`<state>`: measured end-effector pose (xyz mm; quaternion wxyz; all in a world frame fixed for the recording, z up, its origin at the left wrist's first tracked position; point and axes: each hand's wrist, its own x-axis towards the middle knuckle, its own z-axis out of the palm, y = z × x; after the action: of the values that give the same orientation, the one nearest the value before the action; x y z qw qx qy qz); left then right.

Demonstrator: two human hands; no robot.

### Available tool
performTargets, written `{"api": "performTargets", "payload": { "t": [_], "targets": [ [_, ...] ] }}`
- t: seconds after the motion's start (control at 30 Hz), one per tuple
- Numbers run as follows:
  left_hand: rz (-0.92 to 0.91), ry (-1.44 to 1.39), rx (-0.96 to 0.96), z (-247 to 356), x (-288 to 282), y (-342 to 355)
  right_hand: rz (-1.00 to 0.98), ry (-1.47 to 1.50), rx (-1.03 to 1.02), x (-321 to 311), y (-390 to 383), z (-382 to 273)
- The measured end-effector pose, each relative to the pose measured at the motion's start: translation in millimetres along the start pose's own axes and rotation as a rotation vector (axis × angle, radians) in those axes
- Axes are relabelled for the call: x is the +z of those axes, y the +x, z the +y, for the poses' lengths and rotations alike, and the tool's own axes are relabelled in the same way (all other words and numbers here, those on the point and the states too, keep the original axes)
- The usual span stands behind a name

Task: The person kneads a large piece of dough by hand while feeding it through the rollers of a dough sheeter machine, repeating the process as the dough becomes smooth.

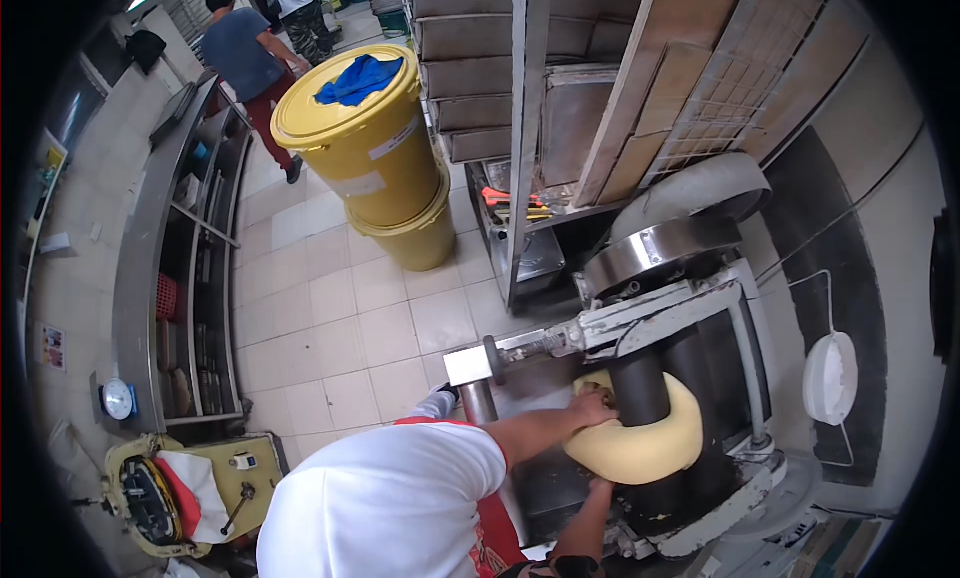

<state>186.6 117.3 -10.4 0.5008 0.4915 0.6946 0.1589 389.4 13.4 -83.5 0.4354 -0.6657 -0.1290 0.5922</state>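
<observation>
A thick loop of pale yellow dough hangs around the dark roller of a dough-rolling machine, at the lower right. My left hand is at the loop's left side, its fingers curled against the dough. Below it, my right hand touches the loop's lower edge; the dough hides its fingers. Both arms reach in from the left, over the machine's metal bed.
The machine's worn white frame surrounds the rollers. Behind it stands a rack with trays and boards. Stacked yellow bins with a blue cloth stand on the tiled floor. A steel counter runs along the left; a person walks beyond.
</observation>
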Motion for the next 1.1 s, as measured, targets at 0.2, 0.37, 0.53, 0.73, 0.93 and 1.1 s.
{"api": "performTargets", "payload": {
  "t": [0.2, 0.37, 0.53, 0.73, 0.93, 1.1],
  "targets": [
    [-0.681, 0.180, 0.154, 2.9, -44.5, -10.9, -0.199, 0.080, 0.093, -5.9, -7.6, 3.1],
    [-0.804, 0.146, 0.179, 35.5, -85.8, -96.4, -0.360, 0.027, 0.155, 59.4, -174.1, -83.0],
    [-0.692, -0.169, 0.095, -3.8, -46.0, -96.0, -0.366, 0.154, -0.051, 65.8, -194.1, -71.2],
    [0.010, -0.474, 0.030, -61.6, 5.7, -14.1, 0.153, 0.101, 0.141, 27.3, -84.2, 10.9],
    [0.025, -0.189, 0.154, -31.9, -0.4, 14.7, 0.102, 0.217, -0.060, 11.1, -28.3, 11.2],
    [-0.082, -0.289, 0.357, -146.7, -16.6, 38.6, 0.207, -0.419, -0.055, -26.6, -30.2, 44.4]
  ]
}}
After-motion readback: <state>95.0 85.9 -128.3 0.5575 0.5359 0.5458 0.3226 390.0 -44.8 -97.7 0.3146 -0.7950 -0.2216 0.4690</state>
